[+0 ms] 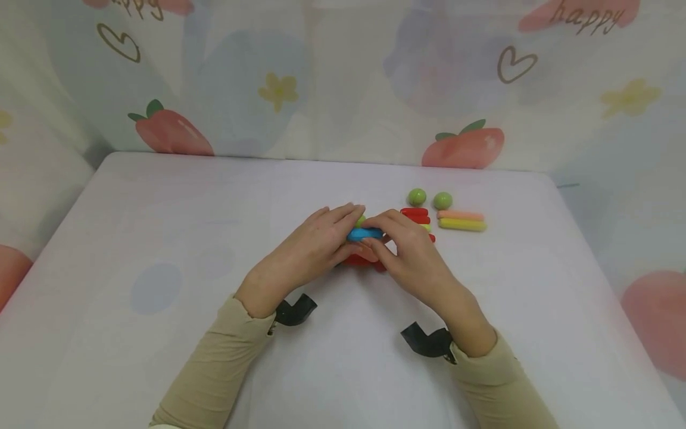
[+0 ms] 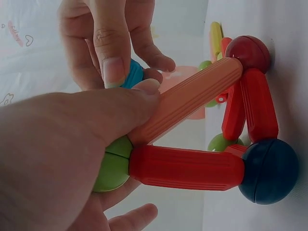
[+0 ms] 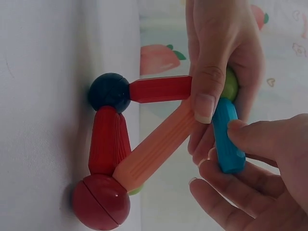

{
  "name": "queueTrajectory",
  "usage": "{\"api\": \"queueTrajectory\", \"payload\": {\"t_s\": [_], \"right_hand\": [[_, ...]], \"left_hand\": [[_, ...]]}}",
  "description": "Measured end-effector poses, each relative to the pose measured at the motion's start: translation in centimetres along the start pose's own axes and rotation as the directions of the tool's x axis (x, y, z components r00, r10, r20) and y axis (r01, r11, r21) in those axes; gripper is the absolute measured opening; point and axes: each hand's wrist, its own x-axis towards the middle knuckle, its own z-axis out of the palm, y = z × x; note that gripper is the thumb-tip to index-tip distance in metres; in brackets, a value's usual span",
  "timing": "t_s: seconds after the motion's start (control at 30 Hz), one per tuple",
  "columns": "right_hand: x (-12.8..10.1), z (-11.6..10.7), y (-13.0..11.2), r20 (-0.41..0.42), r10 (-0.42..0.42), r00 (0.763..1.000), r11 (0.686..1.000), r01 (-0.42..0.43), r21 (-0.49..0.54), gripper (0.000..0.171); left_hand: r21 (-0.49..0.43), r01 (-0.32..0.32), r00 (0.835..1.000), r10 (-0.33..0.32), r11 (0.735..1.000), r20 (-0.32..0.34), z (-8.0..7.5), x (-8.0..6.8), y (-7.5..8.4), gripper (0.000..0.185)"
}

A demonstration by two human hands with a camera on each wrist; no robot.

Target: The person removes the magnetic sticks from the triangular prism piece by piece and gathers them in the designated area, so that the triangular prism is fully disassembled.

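A magnetic-stick frame of red rods (image 2: 187,167), a salmon rod (image 3: 154,149) and balls stands on the white table between the hands. Its base shows a dark blue ball (image 2: 269,171) and a red ball (image 3: 101,202). At the raised corner, my left hand (image 1: 316,238) grips the green ball (image 3: 231,85), its thumb lying along the salmon rod's upper end. From the right, my right hand (image 1: 415,250) pinches a short blue rod (image 3: 227,137) between thumb and fingers. One end of that rod meets the green ball in the right wrist view.
Two loose green balls (image 1: 417,197) lie behind the right hand. Beside them are a pink rod (image 1: 463,215) and a yellow rod (image 1: 462,225) side by side. Several red rods (image 1: 414,212) lie partly hidden behind the right hand. A patterned cloth (image 1: 343,89) hangs at the table's back edge.
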Motion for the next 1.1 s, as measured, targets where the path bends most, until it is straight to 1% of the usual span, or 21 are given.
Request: {"api": "queueTrajectory", "payload": {"t_s": [0.23, 0.37, 0.5, 0.8, 0.97, 1.1], "right_hand": [[0.1, 0.1, 0.1, -0.008, 0.018, 1.0, 1.0, -0.018, 0.001, 0.026], [0.0, 0.1, 0.2, -0.02, 0.07, 0.997, 0.997, -0.071, -0.035, 0.027], [-0.1, -0.3, 0.4, -0.02, 0.117, 0.993, 0.991, -0.118, -0.068, 0.027], [-0.2, -1.3, 0.9, 0.019, 0.146, 0.989, 0.985, -0.144, -0.097, 0.026], [-0.4, -2.0, 1.2, 0.03, 0.153, 0.988, 0.982, -0.149, -0.114, 0.026], [-0.6, -2.6, 1.5, 0.043, 0.178, 0.983, 0.977, -0.171, -0.13, 0.03]], "left_hand": [[0.015, -0.008, 1.0, 0.008, 1.0, -0.009, 0.1, 0.1, -0.1, 0.064], [0.019, -0.01, 1.0, 0.01, 1.0, -0.014, 0.1, 0.1, -0.1, 0.064], [0.008, -0.002, 1.0, 0.002, 1.0, -0.007, 0.1, 0.0, -0.1, 0.063], [0.008, 0.019, 1.0, -0.019, 1.0, 0.016, -0.1, 0.0, 0.2, 0.064], [0.013, 0.012, 1.0, -0.012, 1.0, 0.01, 0.0, -0.1, 0.2, 0.063], [0.013, 0.011, 1.0, -0.011, 1.0, 0.01, 0.0, 0.0, 0.1, 0.061]]}}
